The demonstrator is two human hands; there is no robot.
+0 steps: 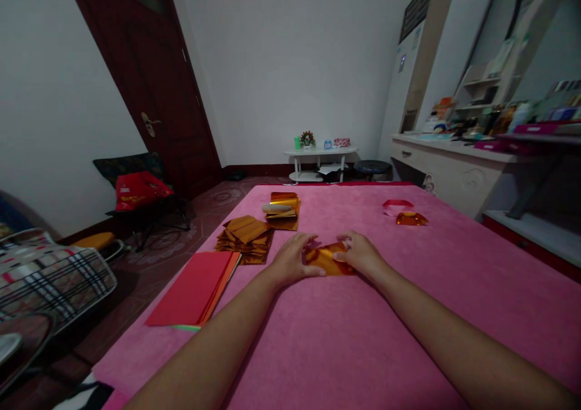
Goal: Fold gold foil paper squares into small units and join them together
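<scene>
A shiny gold foil paper [327, 263] lies on the pink cloth in front of me, between my hands. My left hand [293, 257] curls round its left end, thumb along the near edge and fingers at the far edge. From the other side, my right hand [362, 254] holds the right part, with its thumb on top of the foil. Left of my hands sits a fanned stack of gold paper [247, 240]. Behind that is a second pile of gold foil [284, 204] with a grey oval object [276, 208] on it.
Red and coloured sheets [195, 289] lie at the left edge of the pink-covered table [363, 349]. A folded gold foil piece [411, 219] and a pink band [397, 204] lie at far right. A chair with a red bag [140, 190] stands left; a white dresser [454, 162] stands right.
</scene>
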